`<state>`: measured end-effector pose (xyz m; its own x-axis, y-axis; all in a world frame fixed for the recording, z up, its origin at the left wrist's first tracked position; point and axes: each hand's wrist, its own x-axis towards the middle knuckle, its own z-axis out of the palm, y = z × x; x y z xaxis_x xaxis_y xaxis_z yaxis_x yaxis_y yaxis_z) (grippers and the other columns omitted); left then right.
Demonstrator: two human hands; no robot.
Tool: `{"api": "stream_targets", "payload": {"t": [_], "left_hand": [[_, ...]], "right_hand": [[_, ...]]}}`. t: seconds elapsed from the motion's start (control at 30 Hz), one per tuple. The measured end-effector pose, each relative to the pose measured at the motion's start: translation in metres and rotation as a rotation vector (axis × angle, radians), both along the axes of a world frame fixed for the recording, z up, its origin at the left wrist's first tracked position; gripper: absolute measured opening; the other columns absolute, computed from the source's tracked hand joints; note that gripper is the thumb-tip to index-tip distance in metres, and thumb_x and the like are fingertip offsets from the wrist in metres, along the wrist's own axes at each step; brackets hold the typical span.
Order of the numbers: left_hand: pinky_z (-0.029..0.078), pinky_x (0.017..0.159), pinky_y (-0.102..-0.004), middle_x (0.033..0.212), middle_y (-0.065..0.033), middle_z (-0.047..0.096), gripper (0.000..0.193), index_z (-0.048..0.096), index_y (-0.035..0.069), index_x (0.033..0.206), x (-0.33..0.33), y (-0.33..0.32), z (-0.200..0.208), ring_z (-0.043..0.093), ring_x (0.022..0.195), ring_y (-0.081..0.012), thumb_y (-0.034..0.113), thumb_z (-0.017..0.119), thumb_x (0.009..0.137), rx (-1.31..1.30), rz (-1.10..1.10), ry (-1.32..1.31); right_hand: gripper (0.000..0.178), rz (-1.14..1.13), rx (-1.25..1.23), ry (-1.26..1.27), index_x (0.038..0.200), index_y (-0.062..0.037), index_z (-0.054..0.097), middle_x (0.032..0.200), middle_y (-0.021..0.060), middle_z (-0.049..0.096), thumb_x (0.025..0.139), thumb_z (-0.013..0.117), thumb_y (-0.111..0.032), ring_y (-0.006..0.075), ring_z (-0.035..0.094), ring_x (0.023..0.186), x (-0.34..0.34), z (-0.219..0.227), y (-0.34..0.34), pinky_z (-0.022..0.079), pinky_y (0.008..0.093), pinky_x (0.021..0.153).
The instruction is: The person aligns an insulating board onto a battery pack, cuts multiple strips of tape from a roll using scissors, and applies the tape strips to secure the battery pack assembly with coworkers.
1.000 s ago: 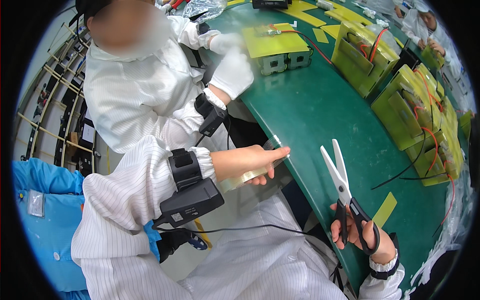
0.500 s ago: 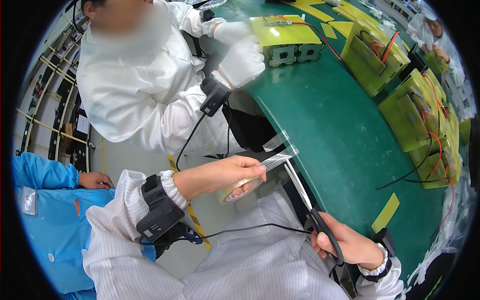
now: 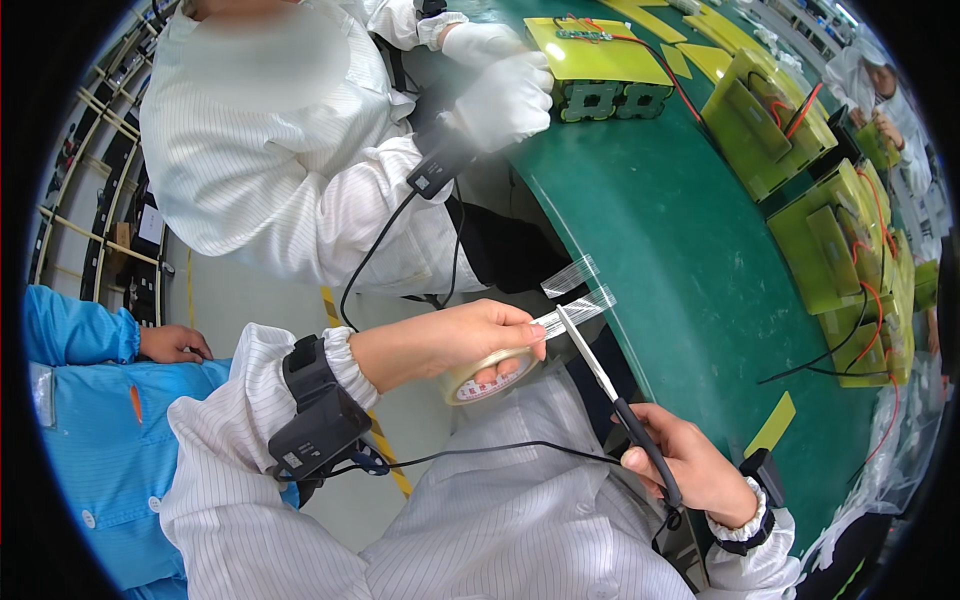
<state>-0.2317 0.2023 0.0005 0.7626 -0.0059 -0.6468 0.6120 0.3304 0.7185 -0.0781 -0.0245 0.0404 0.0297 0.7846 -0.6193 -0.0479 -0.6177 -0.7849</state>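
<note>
My left hand [image 3: 497, 335] grips a roll of clear tape [image 3: 462, 388], with the thumb pressing the pulled-out strip [image 3: 590, 304]. That strip is striped and stretches right to the edge of the green table [image 3: 690, 300], its far end lying on the edge. Just beyond it, another short tape piece [image 3: 570, 277] sticks out from the same edge. In my right hand [image 3: 690, 462] is a pair of scissors [image 3: 610, 385] with black handles. Their blade tips meet the strip between my left thumb and the table edge. Whether the blades are parted is hard to see.
Across the table, a co-worker's white-gloved hands [image 3: 500, 95] are beside a battery pack [image 3: 610, 98] under a yellow-green sheet. More yellow-green packs [image 3: 765, 125] with red and black wires stand at the right. A small yellow-green strip [image 3: 770, 424] lies nearer me. Someone in blue [image 3: 130, 430] is at my left.
The scissor tips have moved left along the tape strip, closer to my left thumb. My left hand still holds the roll, and the strip's end stays on the table edge.
</note>
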Motion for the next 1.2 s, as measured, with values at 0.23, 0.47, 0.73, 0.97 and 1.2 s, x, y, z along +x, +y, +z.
{"api": "stream_targets", "payload": {"t": [0.23, 0.47, 0.73, 0.97, 1.2], "left_hand": [[0.037, 0.043, -0.0187, 0.057, 0.0022, 0.049, 0.032, 0.057, 0.005, 0.081, -0.026, 0.011, -0.002, 0.043, 0.043, -0.0040, 0.032, 0.045, 0.091, 0.112, -0.106, 0.096], [0.036, 0.041, -0.0161, 0.056, 0.0027, 0.049, 0.033, 0.057, 0.005, 0.081, 0.011, 0.047, 0.011, 0.045, 0.043, -0.0021, 0.034, 0.045, 0.092, 0.170, 0.110, -0.090], [0.036, 0.038, -0.0155, 0.052, 0.0011, 0.051, 0.036, 0.058, 0.005, 0.076, 0.050, 0.047, 0.002, 0.044, 0.039, -0.0032, 0.037, 0.048, 0.090, 0.130, 0.041, 0.001], [0.037, 0.041, -0.0209, 0.049, 0.0015, 0.046, 0.043, 0.053, 0.006, 0.072, 0.058, 0.048, -0.008, 0.043, 0.041, -0.0063, 0.046, 0.049, 0.087, 0.201, -0.032, 0.008], [0.036, 0.045, -0.0230, 0.049, 0.0019, 0.042, 0.064, 0.058, -0.002, 0.085, 0.047, 0.052, -0.002, 0.042, 0.044, -0.0079, 0.061, 0.047, 0.081, 0.413, -0.242, 0.042]], "right_hand": [[0.062, 0.191, -0.057, -0.035, 0.116, 0.0066, 0.040, 0.061, 0.0028, 0.046, 0.079, 0.064, -0.038, 0.0092, 0.042, 0.055, -0.006, -0.006, -0.002, 0.036, 0.0235, 0.051], [0.086, 0.147, 0.071, 0.318, 0.131, 0.0039, 0.018, 0.096, 0.0081, 0.046, 0.078, 0.060, -0.049, 0.0132, 0.046, 0.073, 0.012, 0.003, -0.036, 0.040, 0.0243, 0.064], [0.098, 0.082, 0.032, 0.300, 0.135, 0.0011, 0.016, 0.096, 0.0105, 0.049, 0.073, 0.052, -0.066, 0.0148, 0.046, 0.072, 0.006, 0.008, -0.049, 0.038, 0.0263, 0.069], [0.102, 0.115, 0.054, 0.313, 0.135, 0.0011, 0.016, 0.097, 0.0111, 0.050, 0.070, 0.053, -0.068, 0.0152, 0.046, 0.073, 0.011, 0.001, -0.050, 0.038, 0.0266, 0.069], [0.083, 0.127, 0.127, 0.340, 0.125, 0.0045, 0.023, 0.100, 0.0093, 0.047, 0.079, 0.053, -0.058, 0.0133, 0.046, 0.084, 0.012, 0.005, -0.040, 0.039, 0.0238, 0.073]]}}
